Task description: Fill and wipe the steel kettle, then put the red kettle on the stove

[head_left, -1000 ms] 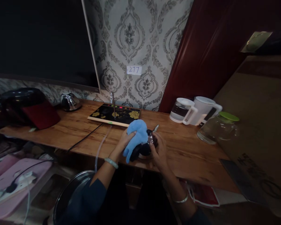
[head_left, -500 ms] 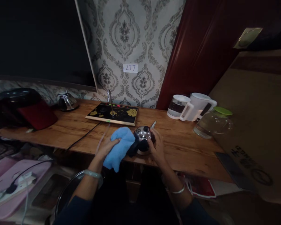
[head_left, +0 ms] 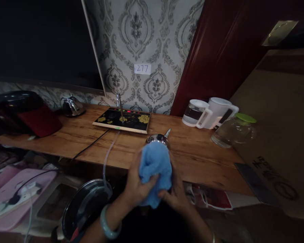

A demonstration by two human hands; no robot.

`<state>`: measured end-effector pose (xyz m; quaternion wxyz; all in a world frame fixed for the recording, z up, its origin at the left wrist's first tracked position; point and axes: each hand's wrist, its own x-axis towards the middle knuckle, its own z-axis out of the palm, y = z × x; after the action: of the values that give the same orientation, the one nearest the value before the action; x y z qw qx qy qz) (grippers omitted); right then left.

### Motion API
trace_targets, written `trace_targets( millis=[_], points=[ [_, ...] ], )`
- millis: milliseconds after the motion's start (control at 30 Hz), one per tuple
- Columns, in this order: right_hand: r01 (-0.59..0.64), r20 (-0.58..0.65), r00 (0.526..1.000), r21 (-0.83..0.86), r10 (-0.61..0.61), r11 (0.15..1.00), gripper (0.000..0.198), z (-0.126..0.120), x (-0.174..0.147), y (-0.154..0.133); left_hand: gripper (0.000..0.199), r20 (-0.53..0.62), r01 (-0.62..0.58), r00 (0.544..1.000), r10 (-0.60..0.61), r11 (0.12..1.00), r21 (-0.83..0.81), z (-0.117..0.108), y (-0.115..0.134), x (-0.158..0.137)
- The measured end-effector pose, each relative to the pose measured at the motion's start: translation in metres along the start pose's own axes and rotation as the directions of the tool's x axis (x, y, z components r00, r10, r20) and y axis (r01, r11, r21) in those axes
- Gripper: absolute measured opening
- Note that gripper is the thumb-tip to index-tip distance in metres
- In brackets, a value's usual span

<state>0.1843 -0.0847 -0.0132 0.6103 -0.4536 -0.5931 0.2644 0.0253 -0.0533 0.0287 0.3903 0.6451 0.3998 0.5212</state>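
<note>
A small steel kettle (head_left: 157, 138) with a pointed spout stands near the front edge of the wooden counter (head_left: 197, 155). A blue cloth (head_left: 155, 172) drapes over its near side and hides most of it. My left hand (head_left: 136, 187) grips the cloth from the left and presses it to the kettle. My right hand (head_left: 176, 195) sits low on the right of the cloth, fingers curled on the cloth and the kettle's hidden side. Both hands are close to the camera.
A black induction tea tray (head_left: 123, 119) with red lights and a tap stands at the wall. Two white-handled kettles (head_left: 210, 113) and a glass jug with a green lid (head_left: 234, 133) are at right. Another steel kettle (head_left: 71, 105) and a dark appliance (head_left: 25, 113) are left. A steel bucket (head_left: 84, 206) sits below.
The cloth went from the kettle's top to its left side, and now covers the near side. Both hands have drawn closer to me, with the right hand dropping lower.
</note>
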Motion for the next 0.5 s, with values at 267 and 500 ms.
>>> trace_targets(
  millis=[267, 500],
  points=[
    [-0.202, -0.345, 0.923, -0.058, 0.17, 0.978, 0.04, -0.036, -0.014, 0.012, 0.03, 0.271, -0.14, 0.956, 0.117, 0.988, 0.068, -0.008, -0.006, 0.015],
    [0.246, -0.036, 0.949, -0.537, -0.313, 0.807, 0.048, -0.015, 0.011, 0.012, 0.029, -0.069, -0.017, 0.997, 0.022, 0.996, 0.086, 0.0, -0.049, 0.028]
  ],
)
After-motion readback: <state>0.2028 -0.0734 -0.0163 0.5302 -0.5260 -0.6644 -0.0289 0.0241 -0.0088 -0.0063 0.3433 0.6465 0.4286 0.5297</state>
